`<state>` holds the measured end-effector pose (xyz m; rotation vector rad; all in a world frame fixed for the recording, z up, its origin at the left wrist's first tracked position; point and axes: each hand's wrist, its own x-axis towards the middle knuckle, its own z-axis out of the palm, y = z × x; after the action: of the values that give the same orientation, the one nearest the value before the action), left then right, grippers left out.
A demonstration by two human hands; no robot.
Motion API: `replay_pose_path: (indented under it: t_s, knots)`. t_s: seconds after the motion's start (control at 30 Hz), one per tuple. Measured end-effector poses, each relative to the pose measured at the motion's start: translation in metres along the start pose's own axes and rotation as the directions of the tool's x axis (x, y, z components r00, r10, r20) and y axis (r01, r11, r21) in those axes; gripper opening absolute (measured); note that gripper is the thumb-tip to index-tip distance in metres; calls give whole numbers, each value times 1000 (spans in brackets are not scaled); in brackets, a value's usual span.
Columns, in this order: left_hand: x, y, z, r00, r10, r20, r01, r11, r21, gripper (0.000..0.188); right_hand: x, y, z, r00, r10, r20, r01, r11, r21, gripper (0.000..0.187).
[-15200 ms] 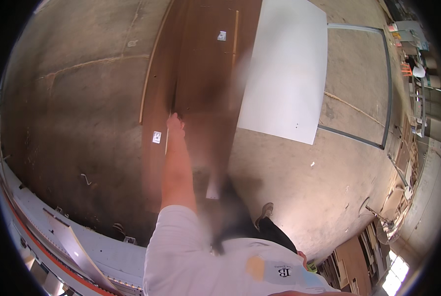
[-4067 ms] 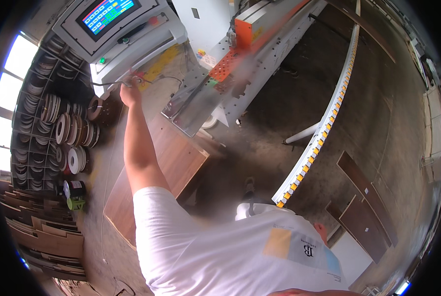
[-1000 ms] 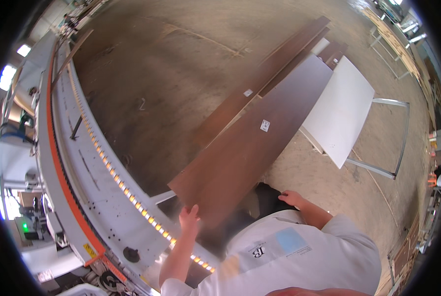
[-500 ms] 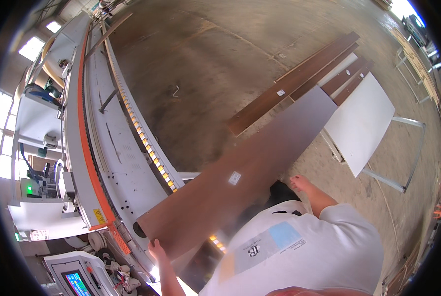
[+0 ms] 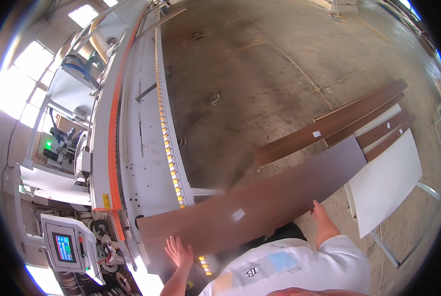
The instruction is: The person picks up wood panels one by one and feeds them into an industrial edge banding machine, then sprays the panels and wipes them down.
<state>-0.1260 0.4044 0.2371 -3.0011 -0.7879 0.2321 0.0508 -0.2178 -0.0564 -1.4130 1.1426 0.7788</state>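
Observation:
A long brown board (image 5: 260, 197) with a small white label lies in front of me, its left end over the white bed of a long machine (image 5: 141, 138) and its right end beside a stack of panels. My left hand (image 5: 179, 252) rests on the board close to its left end, fingers spread out. At the near edge, towards the right, my right hand (image 5: 319, 211) has its fingers closed on the board; the part of them beneath it is hidden.
An orange strip (image 5: 113, 143) and a row of yellow-and-white blocks (image 5: 167, 148) run along the machine. A control panel with a lit screen (image 5: 63, 247) stands at lower left. Brown planks (image 5: 339, 123) and a white panel (image 5: 385, 182) rest on a metal frame (image 5: 385, 249) at right.
My left hand has gone from the board's left edge to flat on its face. My right hand, apart from the board before, now grips its near edge. The view has swung left.

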Motion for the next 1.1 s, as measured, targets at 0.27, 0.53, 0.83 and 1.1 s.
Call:
replay_pose_path:
  t_s: [0.27, 0.53, 0.83, 1.1]
  knots:
    - [4, 24, 13, 986, -132, -98, 133, 991, 6, 64, 47, -25, -17, 997, 47, 68, -79, 779, 623, 62]
    - [18, 39, 18, 958, -221, -179, 215, 975, -55, 60, 19, -45, -38, 998, 24, -49, 13, 764, 646, 63]
    - [18, 10, 37, 958, -228, -176, 191, 960, -203, 58, -75, -111, -58, 975, -27, -218, 129, 874, 468, 64]
    - [37, -66, 43, 927, -279, -251, 212, 941, -262, 55, -122, -125, -11, 982, -76, -173, 144, 895, 422, 65]
